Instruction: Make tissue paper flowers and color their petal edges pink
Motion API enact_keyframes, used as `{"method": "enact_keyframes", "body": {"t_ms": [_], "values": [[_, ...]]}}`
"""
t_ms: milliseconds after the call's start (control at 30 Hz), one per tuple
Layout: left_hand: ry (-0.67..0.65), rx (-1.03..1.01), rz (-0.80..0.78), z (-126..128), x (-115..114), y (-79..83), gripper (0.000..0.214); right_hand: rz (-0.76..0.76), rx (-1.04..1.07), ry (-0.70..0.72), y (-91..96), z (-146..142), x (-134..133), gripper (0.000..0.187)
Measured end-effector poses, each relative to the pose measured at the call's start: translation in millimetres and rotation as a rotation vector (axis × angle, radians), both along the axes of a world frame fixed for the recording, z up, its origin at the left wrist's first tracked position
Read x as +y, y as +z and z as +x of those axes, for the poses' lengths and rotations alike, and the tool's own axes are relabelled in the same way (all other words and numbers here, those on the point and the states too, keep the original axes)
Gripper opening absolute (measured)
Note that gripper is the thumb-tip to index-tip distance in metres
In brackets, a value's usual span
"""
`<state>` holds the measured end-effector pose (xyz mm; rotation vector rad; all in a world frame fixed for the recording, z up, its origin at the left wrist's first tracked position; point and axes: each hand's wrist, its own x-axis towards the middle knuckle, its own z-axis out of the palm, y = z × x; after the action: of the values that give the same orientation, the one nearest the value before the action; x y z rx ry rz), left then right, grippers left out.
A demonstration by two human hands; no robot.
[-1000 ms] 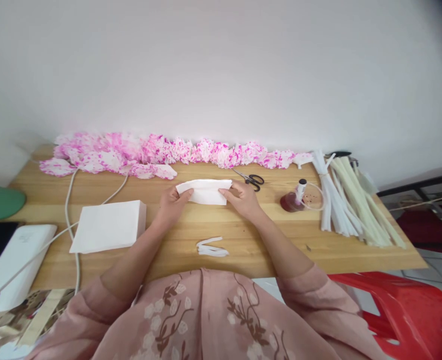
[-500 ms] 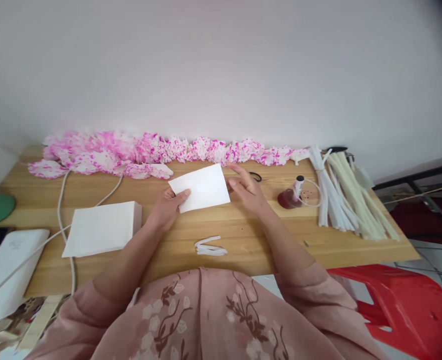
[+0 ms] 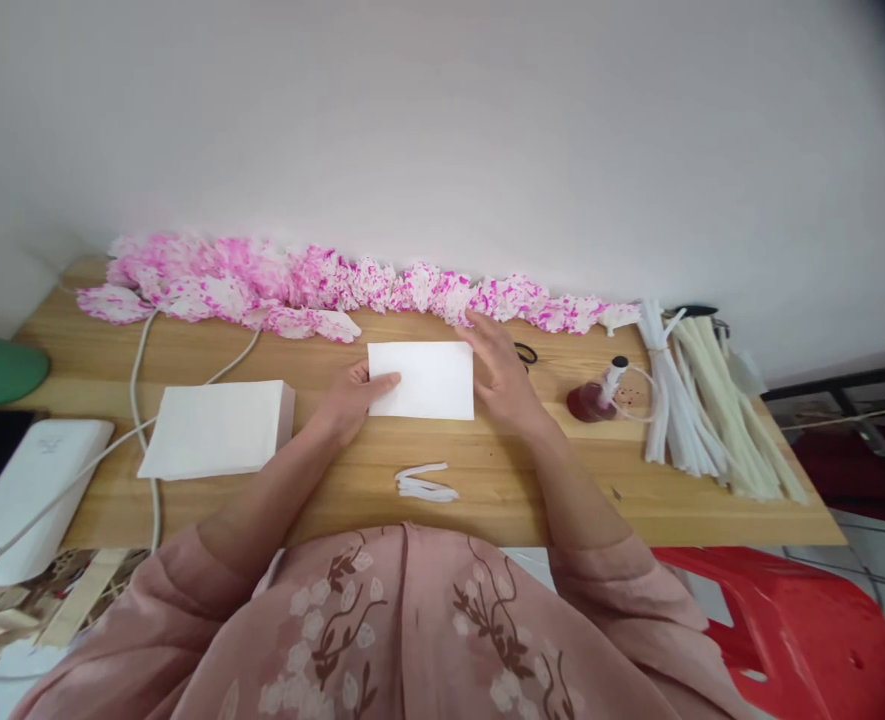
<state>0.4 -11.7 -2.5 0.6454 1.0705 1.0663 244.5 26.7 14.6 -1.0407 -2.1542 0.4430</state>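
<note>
A small stack or sheet of white paper (image 3: pixel 431 385) is held level above the wooden table; how many layers it has I cannot tell. My left hand (image 3: pixel 348 400) pinches its left edge, thumb on top and fingers beneath. At the right edge, my right hand (image 3: pixel 508 378) has its fingers stretched out and apart, touching or very close to the paper. Several short white strips (image 3: pixel 427 485) lie on the table between my forearms. To the left rests a thick stack of white paper (image 3: pixel 213 428).
Pink-and-white crumpled paper bunches (image 3: pixel 322 280) line the wall. Black-handled scissors (image 3: pixel 526 354), partly hidden, lie behind my right hand. Farther right are a bottle of dark red liquid (image 3: pixel 590 400) and bundled white strips (image 3: pixel 674 400). A white cable (image 3: pixel 136 370) crosses the left side, near a white power bank (image 3: pixel 44 490).
The paper has turned from a tilt to nearly square with me. My right hand's fingers have opened out along its right edge. The whole view has shifted slightly.
</note>
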Motion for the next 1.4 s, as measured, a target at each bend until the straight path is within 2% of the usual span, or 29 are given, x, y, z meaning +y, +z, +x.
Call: {"method": "enact_keyframes", "body": {"t_ms": [67, 167, 267, 333, 400, 467, 533, 600, 700, 800, 867, 900, 933, 1000, 1100, 1167, 1267, 1400], "values": [[0.011, 0.111, 0.055, -0.8, 0.2, -0.9, 0.055, 0.045, 0.008, -0.020, 3.9, 2.3, -0.5, 0.045], [-0.006, 0.382, 0.230, -1.4, -1.8, 0.6, 0.038, 0.028, 0.046, -0.035, 11.2, 0.3, -5.7, 0.048], [-0.056, 0.652, 0.407, 1.5, -5.6, 4.8, 0.023, 0.003, -0.032, 0.039, 17.3, -13.9, -13.8, 0.061], [-0.099, 0.732, 0.511, 5.0, -7.7, 6.9, 0.023, 0.029, -0.093, 0.080, 18.7, -26.8, -18.2, 0.066], [-0.153, 0.762, 0.596, 7.7, -8.9, 7.4, 0.025, 0.076, -0.116, 0.099, 18.2, -37.2, -20.6, 0.055], [-0.216, 0.820, 0.649, 8.2, -9.0, 7.7, 0.025, 0.119, -0.126, 0.126, 17.5, -42.0, -20.2, 0.033], [-0.224, 0.913, 0.703, 5.9, -8.3, 11.2, 0.027, 0.142, -0.124, 0.145, 19.3, -41.7, -16.9, 0.030], [-0.138, 1.037, 0.775, 1.8, -6.5, 21.1, 0.029, 0.168, -0.086, 0.146, 26.4, -38.7, -11.4, 0.030], [0.055, 1.286, 0.895, -4.8, -2.4, 48.0, 0.024, 0.258, 0.021, 0.167, 46.8, -35.0, -2.4, 0.027], [0.144, 1.397, 1.096, -10.5, 0.7, 72.7, 0.020, 0.296, 0.036, 0.170, 64.5, -33.3, 1.8, 0.025], [0.149, 1.443, 1.190, -13.6, -0.6, 75.0, 0.020, 0.316, -0.001, 0.152, 62.8, -31.4, 0.2, 0.024], [0.133, 1.470, 1.210, -14.7, -2.9, 70.4, 0.021, 0.326, -0.031, 0.155, 56.5, -30.1, -2.1, 0.023], [0.104, 1.496, 1.221, -15.4, -6.3, 62.5, 0.022, 0.336, -0.066, 0.173, 47.0, -28.6, -5.3, 0.022], [-0.056, 1.565, 1.225, -15.5, -16.1, 40.9, 0.023, 0.353, -0.121, 0.216, 22.2, -25.4, -14.4, 0.020], [-0.358, 1.580, 1.185, -14.3, -33.7, 12.2, 0.023, 0.245, -0.246, 0.262, -12.3, -20.7, -29.8, 0.023], [-0.446, 1.545, 1.105, -15.5, -43.8, 3.6, 0.021, 0.141, -0.260, 0.264, -24.9, -18.1, -36.8, 0.020], [-0.377, 1.512, 0.952, -23.3, -55.0, 1.2, 0.034, -0.003, -0.190, 0.177, -29.4, -16.0, -39.8, 0.016], [-0.236, 1.602, 0.659, -35.6, -63.3, -3.8, 0.053, -0.116, -0.096, 0.070, -27.2, -16.9, -38.5, 0.014]]}}
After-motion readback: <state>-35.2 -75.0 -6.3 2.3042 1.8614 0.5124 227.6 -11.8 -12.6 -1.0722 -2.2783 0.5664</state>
